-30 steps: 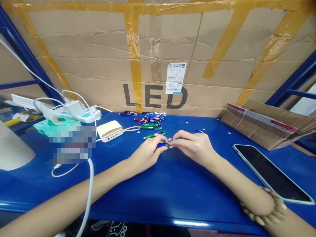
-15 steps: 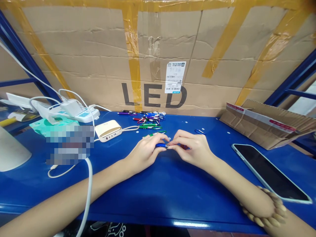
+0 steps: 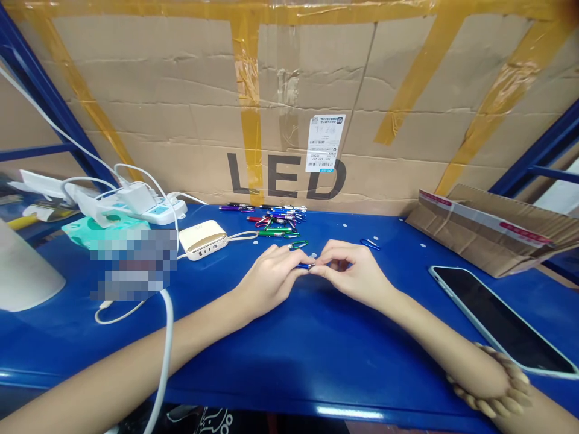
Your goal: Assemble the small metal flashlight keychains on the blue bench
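Note:
My left hand [image 3: 275, 278] is closed around a slim blue penlight [image 3: 304, 266], with only a short blue and silver stretch showing. At its silver tip, the thumb and fingertips of my right hand [image 3: 351, 266] are pinched together; whether a smaller part sits between them is hidden. Just beyond my left fingers, a green carabiner [image 3: 298, 245] sticks out. Several coloured penlights [image 3: 278, 231] with carabiner clips lie in a loose pile farther back. A separate blue carabiner [image 3: 370, 244] rests behind my right hand.
A cream power bank [image 3: 203, 242] with a strap lies left, near a power strip [image 3: 167, 212] and cables. One white cable [image 3: 166, 349] crosses over my left forearm. On the right are a phone [image 3: 502, 319] and an open cardboard box [image 3: 488, 232]. A large carton [image 3: 181, 120] stands behind.
My left fingers now cover more of the blue penlight, so less of it shows. My right hand keeps pinching at its tip. The whole view has shifted slightly.

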`<action>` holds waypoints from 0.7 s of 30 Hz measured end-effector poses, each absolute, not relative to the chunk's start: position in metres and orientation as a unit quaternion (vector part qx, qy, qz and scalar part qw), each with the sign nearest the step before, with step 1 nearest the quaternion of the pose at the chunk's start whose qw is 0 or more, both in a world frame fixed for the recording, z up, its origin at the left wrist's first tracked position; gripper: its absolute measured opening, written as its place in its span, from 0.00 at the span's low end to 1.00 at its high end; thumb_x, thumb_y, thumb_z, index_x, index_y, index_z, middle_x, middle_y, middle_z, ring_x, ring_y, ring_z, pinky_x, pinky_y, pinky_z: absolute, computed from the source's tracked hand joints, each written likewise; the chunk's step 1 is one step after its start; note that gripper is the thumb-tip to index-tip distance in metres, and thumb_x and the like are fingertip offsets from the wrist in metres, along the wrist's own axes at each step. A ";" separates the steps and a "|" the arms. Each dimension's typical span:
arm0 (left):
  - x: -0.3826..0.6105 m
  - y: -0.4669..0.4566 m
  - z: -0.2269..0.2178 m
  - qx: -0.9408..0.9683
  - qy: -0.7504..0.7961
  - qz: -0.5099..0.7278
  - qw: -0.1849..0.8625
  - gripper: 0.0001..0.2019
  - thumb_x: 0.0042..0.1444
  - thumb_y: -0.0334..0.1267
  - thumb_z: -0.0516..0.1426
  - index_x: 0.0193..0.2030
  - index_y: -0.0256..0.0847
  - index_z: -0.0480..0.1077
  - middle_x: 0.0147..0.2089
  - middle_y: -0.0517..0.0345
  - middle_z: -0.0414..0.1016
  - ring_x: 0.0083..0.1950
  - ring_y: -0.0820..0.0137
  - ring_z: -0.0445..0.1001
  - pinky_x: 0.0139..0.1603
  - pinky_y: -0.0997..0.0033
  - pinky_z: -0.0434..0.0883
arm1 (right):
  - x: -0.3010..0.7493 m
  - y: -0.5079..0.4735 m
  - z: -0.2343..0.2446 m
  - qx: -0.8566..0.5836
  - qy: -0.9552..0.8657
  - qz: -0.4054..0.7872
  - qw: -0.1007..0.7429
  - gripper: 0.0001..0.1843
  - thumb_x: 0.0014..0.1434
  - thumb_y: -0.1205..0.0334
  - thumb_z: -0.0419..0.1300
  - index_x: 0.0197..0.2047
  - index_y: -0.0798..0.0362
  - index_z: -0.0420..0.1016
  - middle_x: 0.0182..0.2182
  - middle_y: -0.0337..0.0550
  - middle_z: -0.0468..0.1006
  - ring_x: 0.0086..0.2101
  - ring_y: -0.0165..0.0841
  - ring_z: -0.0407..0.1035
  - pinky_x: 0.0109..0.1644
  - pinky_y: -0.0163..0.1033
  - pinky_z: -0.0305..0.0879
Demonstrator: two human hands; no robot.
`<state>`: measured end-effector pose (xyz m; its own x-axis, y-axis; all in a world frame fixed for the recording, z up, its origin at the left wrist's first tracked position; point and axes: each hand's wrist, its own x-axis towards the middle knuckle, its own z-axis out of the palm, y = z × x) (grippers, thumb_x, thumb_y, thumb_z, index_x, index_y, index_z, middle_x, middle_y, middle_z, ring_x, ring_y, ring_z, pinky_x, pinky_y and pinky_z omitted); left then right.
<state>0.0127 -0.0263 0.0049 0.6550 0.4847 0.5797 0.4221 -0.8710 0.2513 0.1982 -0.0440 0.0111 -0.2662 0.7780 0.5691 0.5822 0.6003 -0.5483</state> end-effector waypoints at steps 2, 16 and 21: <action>0.014 -0.027 0.004 0.901 0.262 0.341 0.055 0.06 0.60 0.31 0.48 0.40 0.39 0.65 0.39 0.56 0.75 0.40 0.67 0.72 0.40 0.68 0.63 | 0.198 -0.043 0.012 -0.439 -0.785 0.116 0.422 0.10 0.50 0.59 0.62 0.22 0.55 0.74 0.23 0.39 0.73 0.19 0.23 0.61 0.21 0.30 0.56; 0.019 -0.026 0.004 0.881 0.298 0.329 0.167 0.07 0.60 0.31 0.49 0.41 0.40 0.67 0.40 0.58 0.75 0.41 0.69 0.73 0.43 0.72 0.68 | 0.211 -0.043 0.019 -0.319 -0.853 -0.188 0.367 0.09 0.58 0.61 0.57 0.33 0.49 0.79 0.30 0.38 0.76 0.19 0.20 0.62 0.22 0.28 0.55; 0.017 -0.025 0.003 0.889 0.282 0.315 0.176 0.05 0.59 0.32 0.50 0.40 0.41 0.66 0.40 0.59 0.75 0.43 0.69 0.72 0.46 0.72 0.67 | 0.211 -0.043 0.018 -0.328 -0.856 -0.134 0.377 0.09 0.57 0.61 0.58 0.29 0.50 0.78 0.28 0.38 0.76 0.20 0.20 0.64 0.22 0.27 0.56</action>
<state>0.0170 -0.0250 0.0029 0.6430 0.6116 0.4609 0.3899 -0.7794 0.4903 0.2115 -0.0431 0.0177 -0.5010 0.4608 0.7326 0.6624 0.7489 -0.0181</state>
